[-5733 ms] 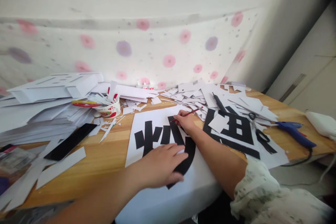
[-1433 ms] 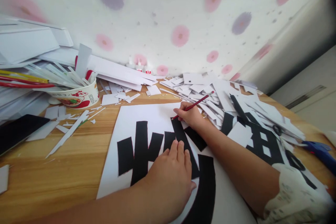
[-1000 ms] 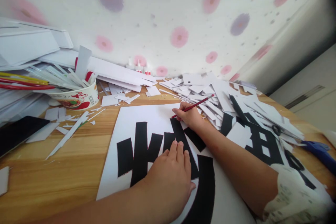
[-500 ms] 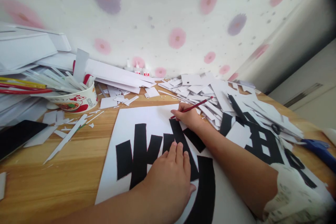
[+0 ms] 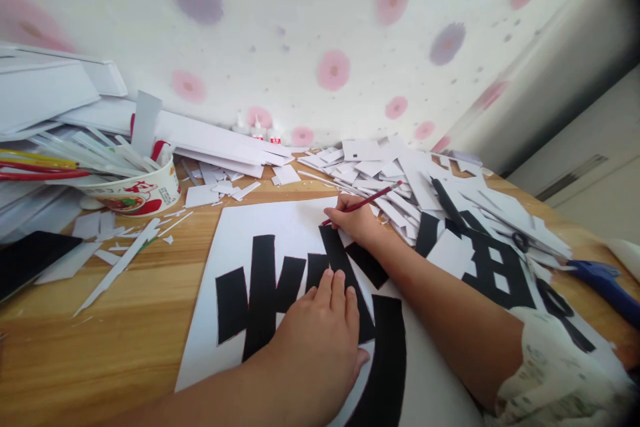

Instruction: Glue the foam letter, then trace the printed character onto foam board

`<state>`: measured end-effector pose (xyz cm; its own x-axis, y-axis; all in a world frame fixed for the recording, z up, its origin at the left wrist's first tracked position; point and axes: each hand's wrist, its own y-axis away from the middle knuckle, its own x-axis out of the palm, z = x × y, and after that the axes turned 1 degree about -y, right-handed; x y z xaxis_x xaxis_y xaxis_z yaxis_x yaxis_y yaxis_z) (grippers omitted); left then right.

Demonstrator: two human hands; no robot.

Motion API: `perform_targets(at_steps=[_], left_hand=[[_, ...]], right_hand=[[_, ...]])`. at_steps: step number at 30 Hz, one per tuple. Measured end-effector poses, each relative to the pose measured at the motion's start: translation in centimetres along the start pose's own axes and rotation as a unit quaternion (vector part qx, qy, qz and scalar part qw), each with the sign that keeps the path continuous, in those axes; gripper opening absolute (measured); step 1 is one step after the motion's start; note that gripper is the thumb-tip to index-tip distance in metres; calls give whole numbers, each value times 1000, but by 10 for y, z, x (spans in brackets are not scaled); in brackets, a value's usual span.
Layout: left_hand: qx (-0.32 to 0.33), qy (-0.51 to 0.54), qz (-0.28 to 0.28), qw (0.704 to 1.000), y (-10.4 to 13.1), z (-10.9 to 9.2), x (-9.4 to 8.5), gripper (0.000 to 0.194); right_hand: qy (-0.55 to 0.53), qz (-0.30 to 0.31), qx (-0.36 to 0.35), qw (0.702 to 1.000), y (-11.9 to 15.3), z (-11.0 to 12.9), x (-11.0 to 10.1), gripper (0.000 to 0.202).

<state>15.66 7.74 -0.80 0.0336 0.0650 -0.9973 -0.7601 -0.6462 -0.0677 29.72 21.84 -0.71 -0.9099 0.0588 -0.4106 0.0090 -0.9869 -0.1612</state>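
Observation:
My left hand lies flat on the black cut-out shapes, its fingers stretched forward over them. These shapes rest on a white sheet in front of me. My right hand is closed around a dark red pencil, whose tip is at the top end of a slanting black strip. A curved black piece lies to the right of my left hand.
At the left stand a paper tub of glue sticks and tools and a dark flat object. White scraps pile up behind the sheet. Further right are a black cut-out and a blue-handled tool. Small bottles stand by the wall.
The whole view has shifted slightly, so things appear a little further left. Both hands keep almost the same places on the sheet, the pencil still in my right hand.

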Motion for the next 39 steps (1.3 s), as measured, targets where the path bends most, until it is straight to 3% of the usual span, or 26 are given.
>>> perform_targets(at_steps=[8, 15, 24, 39], left_hand=[[-7, 1, 67, 998, -2, 0, -6, 63], [-8, -3, 83, 997, -3, 0, -5, 64], [-11, -7, 65, 998, -2, -1, -2, 64], [-11, 3, 62, 998, -2, 0, -3, 64]], right_hand=[[-9, -30, 8, 999, -3, -5, 0, 27], [-34, -19, -7, 999, -3, -11, 0, 29], [7, -2, 0, 1000, -1, -1, 0, 29], [53, -39, -2, 998, -1, -1, 1, 26]])
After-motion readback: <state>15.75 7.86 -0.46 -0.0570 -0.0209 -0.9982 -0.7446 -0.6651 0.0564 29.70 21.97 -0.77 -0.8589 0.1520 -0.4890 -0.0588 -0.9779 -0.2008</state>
